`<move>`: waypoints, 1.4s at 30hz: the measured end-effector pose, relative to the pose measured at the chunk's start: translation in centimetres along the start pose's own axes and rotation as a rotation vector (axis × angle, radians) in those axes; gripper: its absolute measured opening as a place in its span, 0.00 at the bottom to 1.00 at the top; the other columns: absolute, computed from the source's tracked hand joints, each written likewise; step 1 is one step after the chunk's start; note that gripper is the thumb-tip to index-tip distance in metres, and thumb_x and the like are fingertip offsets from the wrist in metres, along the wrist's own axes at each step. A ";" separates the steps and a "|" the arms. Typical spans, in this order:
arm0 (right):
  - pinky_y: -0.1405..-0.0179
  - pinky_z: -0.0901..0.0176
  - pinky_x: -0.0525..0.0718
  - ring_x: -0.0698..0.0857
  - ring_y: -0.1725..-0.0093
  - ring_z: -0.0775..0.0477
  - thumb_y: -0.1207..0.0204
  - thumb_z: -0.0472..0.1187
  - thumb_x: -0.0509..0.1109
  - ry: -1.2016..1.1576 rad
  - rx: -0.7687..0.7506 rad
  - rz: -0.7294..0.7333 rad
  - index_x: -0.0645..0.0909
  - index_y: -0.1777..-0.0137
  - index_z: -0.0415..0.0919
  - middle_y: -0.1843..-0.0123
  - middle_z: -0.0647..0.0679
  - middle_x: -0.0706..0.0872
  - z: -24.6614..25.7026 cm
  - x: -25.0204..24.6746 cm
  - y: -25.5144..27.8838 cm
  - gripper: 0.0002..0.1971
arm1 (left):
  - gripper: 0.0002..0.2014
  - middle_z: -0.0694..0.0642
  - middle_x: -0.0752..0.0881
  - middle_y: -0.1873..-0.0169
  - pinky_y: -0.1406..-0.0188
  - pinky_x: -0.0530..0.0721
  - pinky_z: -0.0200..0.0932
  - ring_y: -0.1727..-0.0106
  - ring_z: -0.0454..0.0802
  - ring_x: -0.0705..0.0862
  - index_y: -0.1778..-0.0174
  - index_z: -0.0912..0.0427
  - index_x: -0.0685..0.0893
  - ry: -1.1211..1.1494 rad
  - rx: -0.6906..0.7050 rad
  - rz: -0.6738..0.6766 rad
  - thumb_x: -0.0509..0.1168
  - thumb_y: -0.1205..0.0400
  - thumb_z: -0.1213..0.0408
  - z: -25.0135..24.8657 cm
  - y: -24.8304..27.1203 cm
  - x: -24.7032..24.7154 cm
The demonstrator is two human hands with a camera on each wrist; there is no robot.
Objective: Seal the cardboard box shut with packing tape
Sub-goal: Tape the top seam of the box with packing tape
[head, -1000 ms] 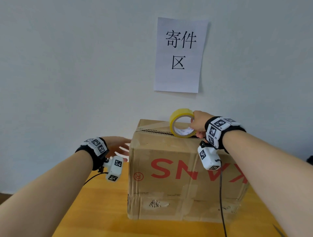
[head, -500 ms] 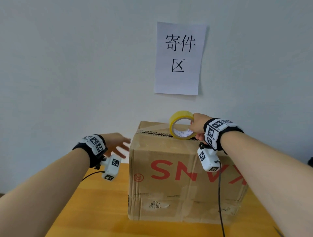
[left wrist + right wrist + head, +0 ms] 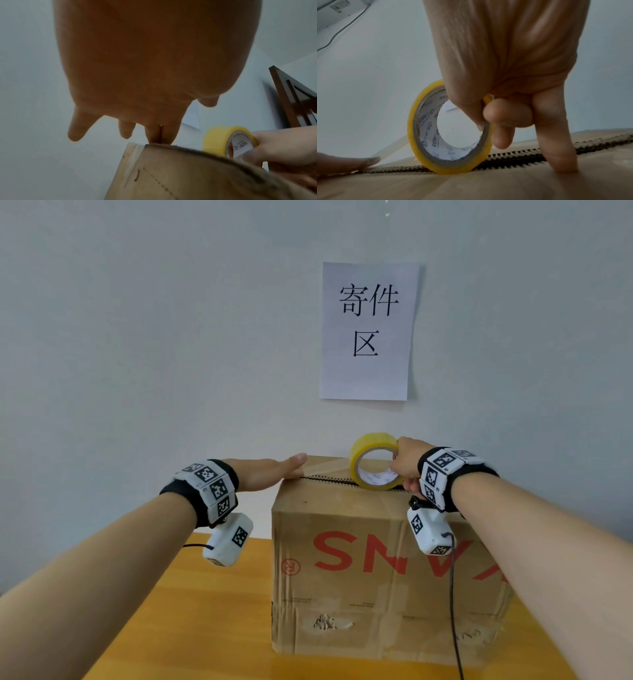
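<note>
A brown cardboard box (image 3: pixel 376 570) with red letters stands on the wooden table, its top flaps closed along a jagged seam (image 3: pixel 513 158). My right hand (image 3: pixel 406 463) grips a yellow tape roll (image 3: pixel 375 462), upright on the seam; thumb and forefinger pinch its rim (image 3: pixel 485 108) and one finger rests on the box top. A clear tape strip (image 3: pixel 392 148) runs from the roll to the box's left end. My left hand (image 3: pixel 274 470) lies flat with straight fingers (image 3: pixel 159 134) touching the top left edge of the box (image 3: pixel 171 175), next to the strip's end.
The box sits near the back of the wooden table (image 3: pixel 205 611), close to a pale wall with a paper sign (image 3: pixel 368 330). A wrist camera cable (image 3: pixel 454 604) hangs in front of the box. A dark wooden frame (image 3: pixel 291 97) stands to the right.
My left hand rose from beside the box's left wall and now lies flat on the top left edge. The roll stays on the seam in my right hand.
</note>
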State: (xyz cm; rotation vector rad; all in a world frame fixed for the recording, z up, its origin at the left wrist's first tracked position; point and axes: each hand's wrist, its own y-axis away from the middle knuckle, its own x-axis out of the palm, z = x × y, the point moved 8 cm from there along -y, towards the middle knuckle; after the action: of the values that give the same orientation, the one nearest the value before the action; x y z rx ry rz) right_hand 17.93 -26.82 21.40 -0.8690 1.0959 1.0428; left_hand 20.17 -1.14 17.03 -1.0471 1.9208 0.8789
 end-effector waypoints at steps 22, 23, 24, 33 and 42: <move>0.72 0.59 0.75 0.78 0.72 0.48 0.20 0.51 0.73 0.027 -0.052 0.064 0.80 0.40 0.35 0.66 0.45 0.83 -0.7 0.4 0.1 0.20 | 0.31 0.56 0.54 0.13 0.17 0.49 0.56 0.13 0.57 0.52 0.13 0.50 0.61 -0.305 -0.199 0.130 0.36 0.10 0.42 -4.0 0.2 0.4; 0.70 0.59 0.77 0.79 0.72 0.48 0.20 0.52 0.72 0.029 -0.053 0.072 0.80 0.42 0.35 0.65 0.45 0.84 -0.7 0.3 -0.1 0.20 | 0.30 0.57 0.56 0.13 0.17 0.50 0.55 0.13 0.56 0.53 0.13 0.52 0.61 -0.318 -0.204 0.142 0.36 0.09 0.44 -4.4 0.4 0.4; 0.66 0.59 0.78 0.80 0.71 0.48 0.20 0.53 0.72 0.027 -0.052 0.082 0.80 0.44 0.35 0.64 0.44 0.86 -0.7 0.2 -0.2 0.19 | 0.29 0.57 0.57 0.14 0.17 0.52 0.53 0.13 0.56 0.54 0.13 0.53 0.61 -0.331 -0.212 0.154 0.37 0.08 0.46 -4.8 0.5 0.4; 0.64 0.58 0.79 0.80 0.71 0.48 0.18 0.55 0.69 0.065 -0.087 0.120 0.75 0.54 0.41 0.54 0.41 0.90 -0.2 0.1 -0.8 0.17 | 0.28 0.60 0.69 0.19 0.20 0.60 0.50 0.17 0.57 0.65 0.16 0.57 0.67 -0.420 -0.225 0.132 0.41 0.08 0.47 -7.1 -0.9 0.8; 0.61 0.56 0.79 0.81 0.69 0.48 0.15 0.54 0.65 0.100 -0.146 0.163 0.79 0.41 0.35 0.42 0.37 0.91 1.0 -0.4 -0.7 0.20 | 0.27 0.57 0.77 0.25 0.27 0.68 0.47 0.24 0.54 0.74 0.22 0.58 0.74 -0.548 -0.189 0.087 0.43 0.08 0.46 -9.0 -2.3 0.9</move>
State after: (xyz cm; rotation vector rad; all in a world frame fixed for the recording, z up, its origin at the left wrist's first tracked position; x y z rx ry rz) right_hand 18.84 -26.16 22.13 -0.9689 1.2018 1.2374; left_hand 19.23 -9.94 20.06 -0.7280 1.4480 1.2655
